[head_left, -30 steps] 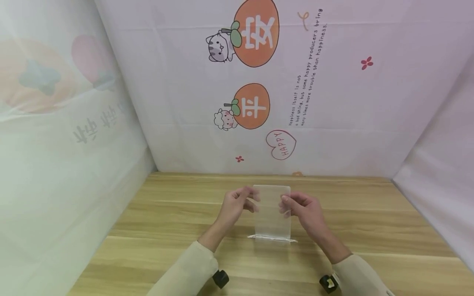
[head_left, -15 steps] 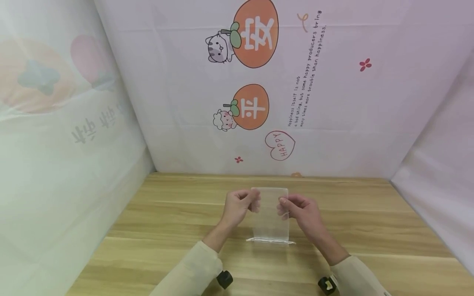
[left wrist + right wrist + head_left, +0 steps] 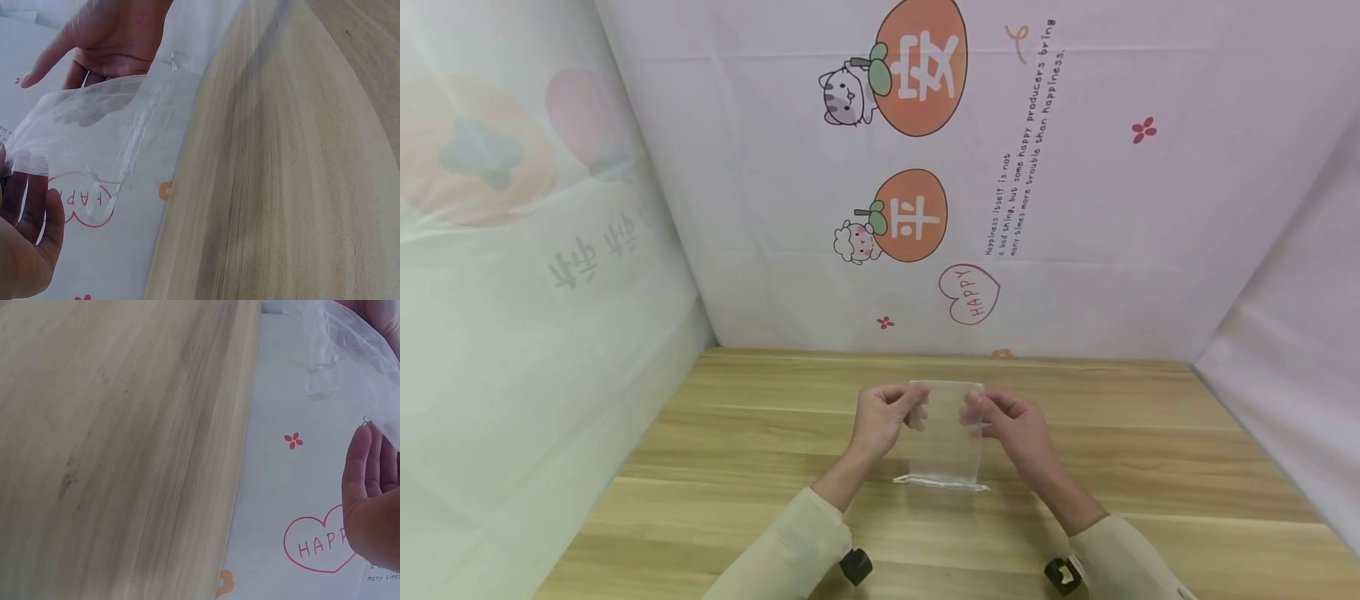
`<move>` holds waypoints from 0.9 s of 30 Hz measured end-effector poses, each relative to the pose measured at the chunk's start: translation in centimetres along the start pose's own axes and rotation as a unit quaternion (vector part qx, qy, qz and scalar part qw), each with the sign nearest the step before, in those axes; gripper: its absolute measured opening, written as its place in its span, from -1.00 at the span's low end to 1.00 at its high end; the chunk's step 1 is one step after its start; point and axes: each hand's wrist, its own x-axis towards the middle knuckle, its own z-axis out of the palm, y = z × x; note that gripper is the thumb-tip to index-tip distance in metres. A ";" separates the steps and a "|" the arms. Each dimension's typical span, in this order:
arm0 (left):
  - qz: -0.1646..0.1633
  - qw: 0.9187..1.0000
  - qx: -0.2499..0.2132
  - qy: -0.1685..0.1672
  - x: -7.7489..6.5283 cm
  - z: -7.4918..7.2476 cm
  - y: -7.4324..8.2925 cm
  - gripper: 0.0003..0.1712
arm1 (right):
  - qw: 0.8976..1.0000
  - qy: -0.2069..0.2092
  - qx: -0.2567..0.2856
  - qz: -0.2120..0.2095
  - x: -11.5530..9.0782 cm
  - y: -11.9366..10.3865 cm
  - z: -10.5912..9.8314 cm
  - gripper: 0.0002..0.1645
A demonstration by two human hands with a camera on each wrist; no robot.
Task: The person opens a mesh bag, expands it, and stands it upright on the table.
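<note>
A sheer white drawstring pouch hangs above the table between the two hands, its gathered cord end toward the person. The left hand pinches the pouch near its far left corner, and those fingers show through the mesh. On the other side, the right hand pinches the right edge near the far corner. In the left wrist view the mesh pouch looks thin and see-through, with loose cord loops dangling. The right wrist view shows only part of the pouch, beside the right hand.
Below lies a wood-grain table. A white cloth backdrop with printed fruit, a heart and lettering stands behind it, and white cloth hangs along both sides. Black wrist cameras sit at the sleeves.
The left fingers have closed more on the pouch's far left corner. The pouch's far edge dropped slightly, and its cord end has swung a little to the left. The right hand stays nearly in place.
</note>
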 end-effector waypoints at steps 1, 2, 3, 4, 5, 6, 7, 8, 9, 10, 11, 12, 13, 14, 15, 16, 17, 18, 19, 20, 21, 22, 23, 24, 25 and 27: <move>0.000 1.000 -0.001 -0.001 0.0 0.0 0.0 -0.61 | 1.000 0.004 -0.006 0.006 0.0 -0.1 0.0 -0.49; 0.000 1.000 -0.002 -0.001 0.0 0.0 0.0 -0.61 | 1.000 0.009 -0.010 0.011 0.1 -0.2 0.1 -0.47; -0.001 1.000 -0.003 -0.001 0.0 0.1 0.0 -0.61 | 1.000 0.013 -0.014 0.015 0.1 -0.2 0.1 -0.46; 0.000 1.000 -0.004 -0.002 -0.1 0.1 0.1 -0.61 | 1.000 0.017 -0.018 0.019 0.2 -0.3 0.2 -0.44; -0.001 1.000 -0.004 -0.002 -0.1 0.1 0.1 -0.61 | 0.999 0.022 -0.024 0.022 0.2 -0.4 0.3 -0.43; -0.002 1.000 -0.005 -0.002 -0.1 0.1 0.1 -0.61 | 0.999 0.025 -0.029 0.025 0.2 -0.4 0.3 -0.42; -0.002 1.000 -0.005 -0.002 -0.1 0.1 0.1 -0.60 | 0.999 0.028 -0.032 0.029 0.2 -0.4 0.4 -0.42; -0.003 1.000 -0.006 -0.001 -0.1 0.1 0.1 -0.60 | 0.998 0.031 -0.035 0.031 0.3 -0.5 0.4 -0.42; -0.002 1.000 -0.007 -0.001 -0.2 0.2 0.1 -0.60 | 0.998 0.033 -0.037 0.032 0.3 -0.5 0.5 -0.43; -0.002 1.000 -0.009 -0.001 -0.2 0.2 0.2 -0.60 | 0.998 0.035 -0.038 0.032 0.3 -0.4 0.5 -0.44; -0.002 1.000 -0.009 -0.001 -0.2 0.2 0.2 -0.60 | 0.998 0.036 -0.039 0.031 0.3 -0.4 0.6 -0.45; -0.003 1.000 -0.010 0.000 -0.2 0.2 0.2 -0.60 | 0.998 0.037 -0.037 0.029 0.3 -0.4 0.6 -0.45; -0.004 1.000 -0.011 0.000 -0.2 0.2 0.2 -0.61 | 0.998 0.039 -0.036 0.025 0.3 -0.3 0.7 -0.46; -0.005 1.000 -0.011 0.000 -0.2 0.2 0.2 -0.61 | 0.998 0.040 -0.034 0.020 0.4 -0.2 0.7 -0.47; -0.005 1.000 -0.011 0.000 -0.2 0.3 0.2 -0.62 | 0.998 0.041 -0.033 0.015 0.4 -0.2 0.8 -0.48; -0.007 1.000 -0.011 0.001 -0.2 0.3 0.2 -0.62 | 0.998 0.044 -0.033 0.010 0.4 -0.1 0.8 -0.49; -0.008 1.000 -0.011 0.001 -0.2 0.3 0.2 -0.63 | 0.998 0.046 -0.032 0.005 0.4 -0.1 0.8 -0.50; -0.008 1.000 -0.012 0.003 -0.2 0.3 0.2 -0.63 | 0.998 0.048 -0.032 -0.001 0.5 0.0 0.8 -0.51; -0.007 1.000 -0.012 0.002 -0.3 0.3 0.3 -0.64 | 0.998 0.050 -0.033 -0.005 0.5 0.1 0.8 -0.52; -0.007 1.000 -0.013 0.003 -0.3 0.3 0.3 -0.64 | 0.998 0.052 -0.034 -0.010 0.5 0.1 0.8 -0.53; -0.007 1.000 -0.013 0.002 -0.3 0.3 0.3 -0.64 | 0.998 0.054 -0.035 -0.015 0.5 0.2 0.8 -0.54; -0.007 1.000 -0.014 0.001 -0.3 0.3 0.3 -0.65 | 0.998 0.055 -0.036 -0.020 0.5 0.2 0.8 -0.55; -0.006 1.000 -0.014 -0.001 -0.3 0.3 0.3 -0.66 | 0.998 0.055 -0.036 -0.024 0.5 0.3 0.8 -0.55; -0.007 1.000 -0.015 -0.002 -0.4 0.2 0.3 -0.66 | 0.997 0.056 -0.038 -0.027 0.5 0.3 0.8 -0.55; -0.008 1.000 -0.015 -0.004 -0.4 0.2 0.3 -0.67 | 0.997 0.056 -0.040 -0.031 0.5 0.4 0.8 -0.56; -0.011 1.000 -0.015 -0.005 -0.4 0.2 0.3 -0.68 | 0.997 0.057 -0.042 -0.036 0.5 0.4 0.7 -0.57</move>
